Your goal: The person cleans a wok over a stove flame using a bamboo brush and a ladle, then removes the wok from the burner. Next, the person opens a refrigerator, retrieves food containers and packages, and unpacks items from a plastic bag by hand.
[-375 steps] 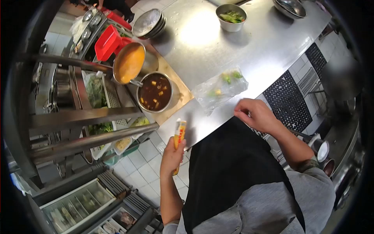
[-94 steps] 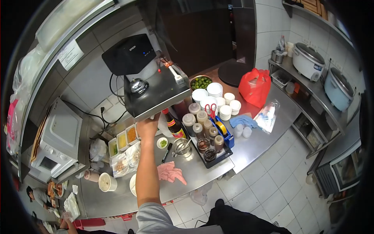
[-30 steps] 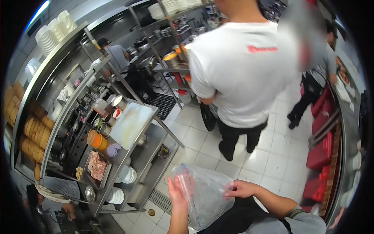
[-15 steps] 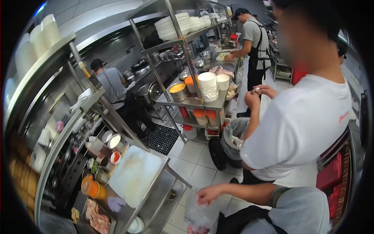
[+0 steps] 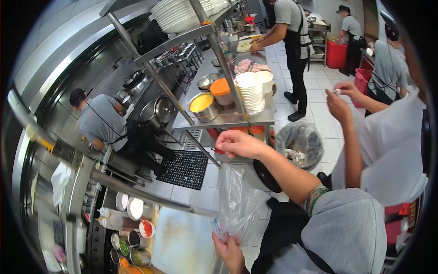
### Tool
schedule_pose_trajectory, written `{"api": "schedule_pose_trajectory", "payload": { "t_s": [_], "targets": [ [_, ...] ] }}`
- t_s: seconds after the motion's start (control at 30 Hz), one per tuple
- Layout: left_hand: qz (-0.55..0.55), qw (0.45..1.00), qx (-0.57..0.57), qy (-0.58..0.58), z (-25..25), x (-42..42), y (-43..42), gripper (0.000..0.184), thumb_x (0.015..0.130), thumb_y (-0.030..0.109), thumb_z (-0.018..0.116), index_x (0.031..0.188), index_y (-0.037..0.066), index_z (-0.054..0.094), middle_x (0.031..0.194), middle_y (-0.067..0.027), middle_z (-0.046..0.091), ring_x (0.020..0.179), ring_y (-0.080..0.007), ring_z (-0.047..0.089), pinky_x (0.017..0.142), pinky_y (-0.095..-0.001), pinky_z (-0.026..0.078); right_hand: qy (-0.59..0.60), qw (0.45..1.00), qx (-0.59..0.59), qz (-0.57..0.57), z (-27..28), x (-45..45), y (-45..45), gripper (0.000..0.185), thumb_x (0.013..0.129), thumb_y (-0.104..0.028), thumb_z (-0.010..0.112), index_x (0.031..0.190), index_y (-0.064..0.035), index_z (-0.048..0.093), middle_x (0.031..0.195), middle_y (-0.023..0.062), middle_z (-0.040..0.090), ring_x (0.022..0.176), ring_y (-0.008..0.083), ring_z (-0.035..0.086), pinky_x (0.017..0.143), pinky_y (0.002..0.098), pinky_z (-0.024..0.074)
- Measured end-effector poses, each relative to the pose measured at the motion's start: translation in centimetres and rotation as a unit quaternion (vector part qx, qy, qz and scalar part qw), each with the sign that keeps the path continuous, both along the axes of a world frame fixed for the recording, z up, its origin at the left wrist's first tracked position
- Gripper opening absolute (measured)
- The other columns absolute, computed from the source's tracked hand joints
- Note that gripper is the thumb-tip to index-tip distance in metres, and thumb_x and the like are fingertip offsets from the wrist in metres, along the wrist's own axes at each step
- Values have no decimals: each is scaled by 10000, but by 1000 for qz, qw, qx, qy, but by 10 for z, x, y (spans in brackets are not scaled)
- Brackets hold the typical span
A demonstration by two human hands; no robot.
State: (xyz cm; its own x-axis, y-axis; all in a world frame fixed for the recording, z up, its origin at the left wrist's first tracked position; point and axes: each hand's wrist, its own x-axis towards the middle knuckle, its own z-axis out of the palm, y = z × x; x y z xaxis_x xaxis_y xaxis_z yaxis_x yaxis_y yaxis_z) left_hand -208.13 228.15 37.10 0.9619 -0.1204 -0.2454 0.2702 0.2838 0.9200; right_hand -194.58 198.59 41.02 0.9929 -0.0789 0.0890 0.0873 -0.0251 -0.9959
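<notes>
A clear plastic bag (image 5: 237, 205) hangs upright at the lower middle of the view. My left hand (image 5: 229, 251) grips its lower end, fingers pressed on the plastic. Above the bag is my right hand (image 5: 239, 144), its fingers curled together; whether a bit of the bag's top is pinched there is too small to tell. Left of the bag lies a white cutting board (image 5: 182, 239), beside a cup of chopped red food (image 5: 147, 228) and several small containers.
A steel shelf (image 5: 255, 119) ahead bears a pot of yellow liquid (image 5: 202, 105) and stacked white bowls (image 5: 250, 91). A lined bin (image 5: 299, 144) stands right of it. One co-worker (image 5: 378, 141) is close on the right; others (image 5: 102, 121) work farther off. A black mat (image 5: 185, 169) covers some floor.
The view has swung toward the shelf and bin. My right hand has risen away from the bag, which now hangs stretched out longer above my left hand.
</notes>
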Motion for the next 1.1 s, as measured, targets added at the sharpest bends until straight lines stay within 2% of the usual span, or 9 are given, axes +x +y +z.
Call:
{"api": "schedule_pose_trajectory", "payload": {
  "t_s": [0.13, 0.33, 0.53, 0.63, 0.7, 0.8, 0.83, 1.0, 1.1],
  "targets": [
    [-41, 998, 48, -30, -20, 88, -35, 490, 884, -44, 414, 1364, 51, 408, 1043, -38, 583, 764, -94, 520, 608, -218, 443, -55, 993, 24, 99, 8, 52, -28, 196, 949, -232, 627, 1020, -50, 621, 789, -13, 607, 698, 73, 572, 606, 248, 483],
    [83, 993, 81, 36, -41, 211, -79, 445, 928, 39, 468, 1370, 60, 418, 967, -27, 569, 675, -76, 477, 566, -221, 414, -86, 939, -93, 318, 3, 208, -33, 252, 940, -251, 652, 1083, -47, 611, 745, -22, 566, 672, 61, 498, 616, 236, 423],
    [116, 973, 178, 89, -40, 235, -60, 352, 957, 157, 530, 1286, 52, 458, 854, 3, 551, 586, -52, 401, 601, -215, 411, -85, 877, -39, 470, -12, 354, 40, 284, 922, -294, 666, 1057, -50, 612, 762, 3, 593, 691, 84, 523, 619, 267, 437],
    [143, 954, 216, 151, -40, 257, -59, 481, 918, 117, 538, 1366, 4, 407, 1003, -76, 582, 768, -147, 521, 680, -276, 464, -103, 817, -9, 567, -10, 411, 102, 275, 925, -274, 659, 1073, -51, 595, 747, -2, 583, 677, 85, 524, 600, 266, 428],
    [189, 957, 171, 138, -72, 264, -55, 600, 920, 143, 545, 1460, 0, 326, 1179, -128, 575, 907, -176, 572, 739, -294, 487, -118, 799, -36, 588, -6, 444, 137, 280, 920, -272, 660, 1078, -51, 592, 747, 6, 587, 675, 97, 532, 602, 276, 431],
    [132, 955, 266, 8, -75, 315, -42, 346, 930, 205, 580, 1202, 18, 478, 969, -44, 575, 817, -126, 533, 815, -269, 447, -121, 775, -59, 617, -3, 494, 172, 303, 906, -282, 674, 1082, -49, 594, 762, 21, 603, 694, 120, 556, 627, 294, 450],
    [128, 964, 231, 39, -75, 332, -36, 326, 936, 196, 562, 1206, 32, 482, 1047, -68, 575, 943, -159, 539, 842, -289, 444, -119, 768, -69, 625, -1, 513, 178, 308, 905, -285, 676, 1084, -48, 596, 768, 24, 607, 701, 120, 561, 633, 294, 453],
    [156, 933, 274, 172, -70, 398, -9, 509, 943, 205, 546, 1376, -5, 383, 1204, -144, 555, 1037, -215, 553, 862, -325, 463, -110, 794, -62, 595, 5, 621, 164, 312, 902, -234, 688, 1127, -36, 602, 821, 36, 638, 748, 110, 592, 684, 272, 484],
    [139, 909, 348, 185, -54, 455, 7, 581, 948, 231, 542, 1431, -32, 355, 1277, -194, 534, 1111, -263, 534, 912, -353, 441, -169, 849, -135, 483, 16, 710, 114, 318, 899, -197, 692, 1148, -23, 598, 914, 60, 684, 844, 108, 642, 737, 269, 519]
  ]
}}
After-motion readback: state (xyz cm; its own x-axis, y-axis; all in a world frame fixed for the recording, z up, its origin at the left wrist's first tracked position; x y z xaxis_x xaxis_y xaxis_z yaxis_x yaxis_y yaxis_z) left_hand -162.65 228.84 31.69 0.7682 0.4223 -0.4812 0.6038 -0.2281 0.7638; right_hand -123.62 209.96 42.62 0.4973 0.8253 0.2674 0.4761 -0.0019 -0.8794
